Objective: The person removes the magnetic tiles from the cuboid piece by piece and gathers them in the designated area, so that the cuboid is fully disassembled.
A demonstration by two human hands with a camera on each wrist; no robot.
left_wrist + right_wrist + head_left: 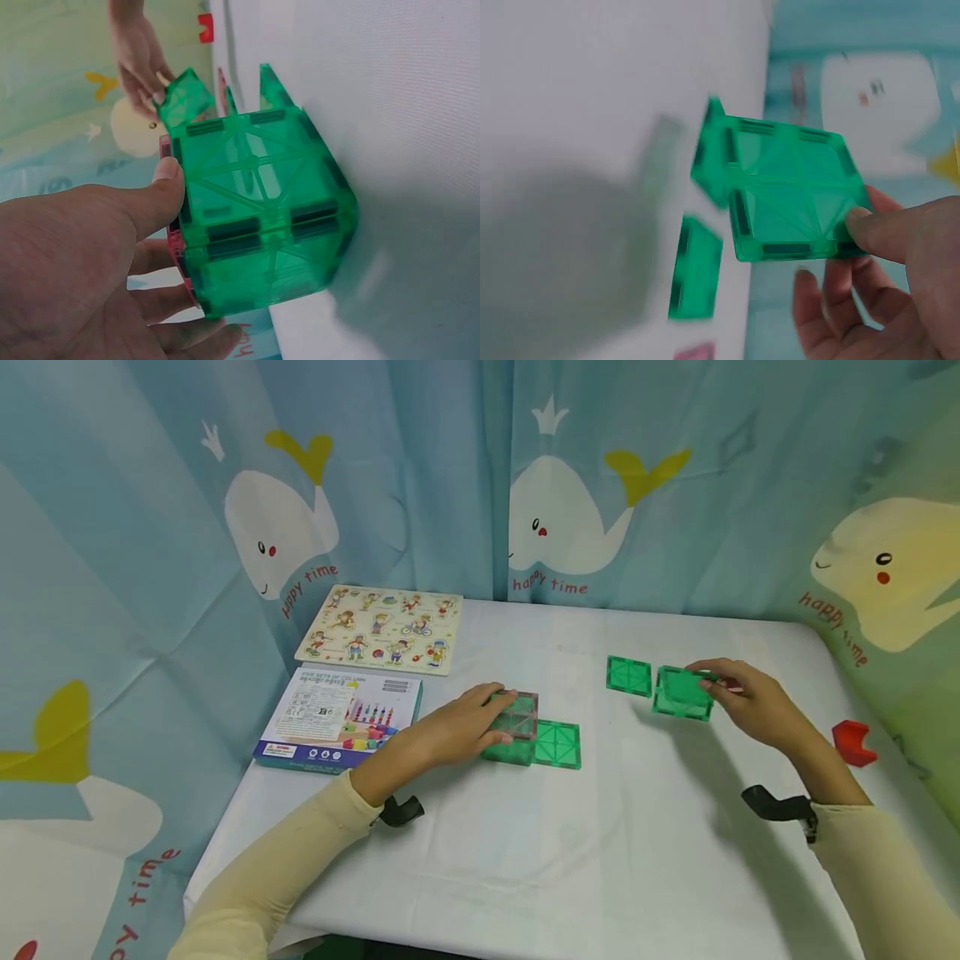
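on the white table (600, 843), slightly below the middle of my head view, stands a see-through green box (517, 753) built of square tiles, topped by a pinkish tile (522, 717). its walls let light through in the left wrist view, yet i cannot tell whether it holds anything. my left hand (465, 725) rests on it from nine o'clock, fingers spread fairly wide, thumb on the pinkish tile's edge. taking that box as my clock's centre, a flat green tile (558, 745) lies at three, touching or just beside it, and a second flat tile (628, 677) lies at two, farther off. past that one, between two and three, my right hand (742, 697) pinches a green square (684, 683) narrowly between thumb and fingers, over a lower green tile (678, 710); i cannot tell whether those two touch. a red piece (852, 743) sits well out at three. at nine i have a printed carton (337, 718) picturing coloured beads on posts; its contents are hidden from me. at ten, a picture board (382, 631) lies just beyond the carton, near the whale curtain (435, 485).
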